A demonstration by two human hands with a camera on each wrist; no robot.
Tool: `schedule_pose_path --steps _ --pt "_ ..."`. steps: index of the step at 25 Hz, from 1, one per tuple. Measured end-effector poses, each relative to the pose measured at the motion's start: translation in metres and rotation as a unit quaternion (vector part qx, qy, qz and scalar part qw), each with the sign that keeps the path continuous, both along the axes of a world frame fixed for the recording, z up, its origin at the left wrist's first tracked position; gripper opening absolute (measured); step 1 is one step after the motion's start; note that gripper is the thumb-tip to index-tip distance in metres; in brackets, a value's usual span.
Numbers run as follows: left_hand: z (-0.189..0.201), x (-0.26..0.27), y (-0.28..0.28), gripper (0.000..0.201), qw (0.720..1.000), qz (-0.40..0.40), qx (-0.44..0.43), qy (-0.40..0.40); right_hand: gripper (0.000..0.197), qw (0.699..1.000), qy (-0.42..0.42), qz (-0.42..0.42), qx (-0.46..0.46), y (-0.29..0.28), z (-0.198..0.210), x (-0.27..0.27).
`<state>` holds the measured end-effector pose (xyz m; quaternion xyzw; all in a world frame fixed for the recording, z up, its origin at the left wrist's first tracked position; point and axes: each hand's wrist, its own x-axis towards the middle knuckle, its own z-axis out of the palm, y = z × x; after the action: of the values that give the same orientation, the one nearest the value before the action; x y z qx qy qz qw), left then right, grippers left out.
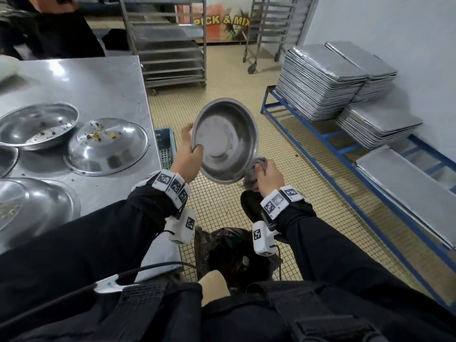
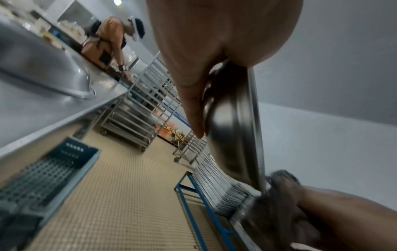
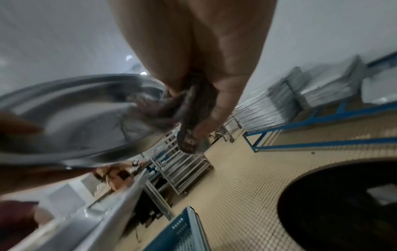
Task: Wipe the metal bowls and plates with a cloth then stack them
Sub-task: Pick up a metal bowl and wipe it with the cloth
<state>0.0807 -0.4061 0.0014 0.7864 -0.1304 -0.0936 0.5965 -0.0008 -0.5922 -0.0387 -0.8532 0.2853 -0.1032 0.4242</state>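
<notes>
Head view: left hand [image 1: 186, 156] grips bowl [image 1: 225, 140] rim, right hand [image 1: 270, 177] clutches cloth [image 1: 254, 172] at its lower edge, over open floor.

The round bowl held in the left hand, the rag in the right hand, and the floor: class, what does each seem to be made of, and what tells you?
Round bowl: seemingly stainless steel with a dull sheen; it shows soft grey reflections and a thin rolled rim.
Rag: probably woven fabric, grey-brown; it bunches limply.
Floor: small beige tiles, likely ceramic; a dark grout grid shows.
</notes>
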Motion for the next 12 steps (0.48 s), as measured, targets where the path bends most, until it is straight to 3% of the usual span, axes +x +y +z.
schedule_pose_path --steps 3,7,10,12 --pt "-0.001 0.006 0.007 0.044 0.999 -0.022 0.029 -0.014 0.027 0.993 -0.027 0.060 -0.096 0.008 0.001 -0.008" --pt "0.001 0.000 0.003 0.050 0.993 -0.100 0.061 -0.025 0.046 0.969 -0.070 0.203 -0.126 0.044 0.010 -0.008" --pt "0.012 -0.006 -0.005 0.051 0.991 -0.107 0.069 -0.048 0.035 0.944 -0.102 0.287 -0.131 0.067 0.004 -0.012" --pt "0.019 -0.004 -0.004 0.051 0.993 -0.097 0.053 -0.052 0.042 0.936 -0.093 0.302 -0.153 0.062 -0.005 -0.015"
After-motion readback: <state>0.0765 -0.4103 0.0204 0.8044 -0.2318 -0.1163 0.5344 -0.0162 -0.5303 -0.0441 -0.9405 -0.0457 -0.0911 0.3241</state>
